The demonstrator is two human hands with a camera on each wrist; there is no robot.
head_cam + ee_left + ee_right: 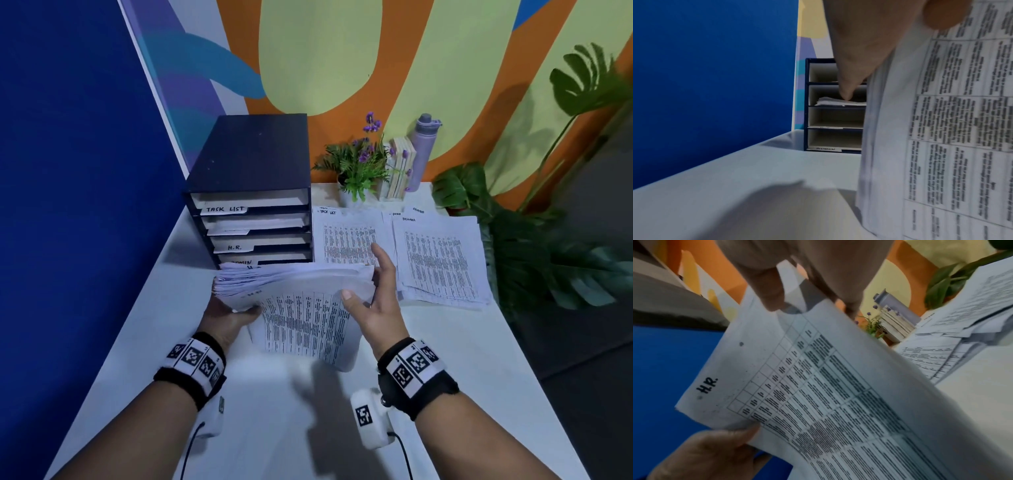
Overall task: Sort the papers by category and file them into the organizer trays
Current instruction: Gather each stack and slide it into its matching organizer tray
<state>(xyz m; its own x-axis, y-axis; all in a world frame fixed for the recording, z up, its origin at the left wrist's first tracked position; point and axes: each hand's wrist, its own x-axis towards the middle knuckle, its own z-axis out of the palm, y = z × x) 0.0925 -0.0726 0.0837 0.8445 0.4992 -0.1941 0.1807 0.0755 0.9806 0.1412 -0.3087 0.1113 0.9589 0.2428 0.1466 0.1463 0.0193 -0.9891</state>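
- The left hand (pixel 227 317) holds a thick stack of papers (pixel 294 284) up over the white table (pixel 445 359).
- The right hand (pixel 375 305) pinches its right edge.
- The stack is in front of the dark organizer (pixel 253 192).
- Two more piles (pixel 442 260) lie beside the organizer.

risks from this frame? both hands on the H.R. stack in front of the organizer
1. The held stack is fanned and sagging between the left hand and right hand; sheets could slip onto the table.
2. The admin pile beside the right hand is already ragged; a brush could mix categories.
3. The organizer trays are shallow, so fanned edges may snag.
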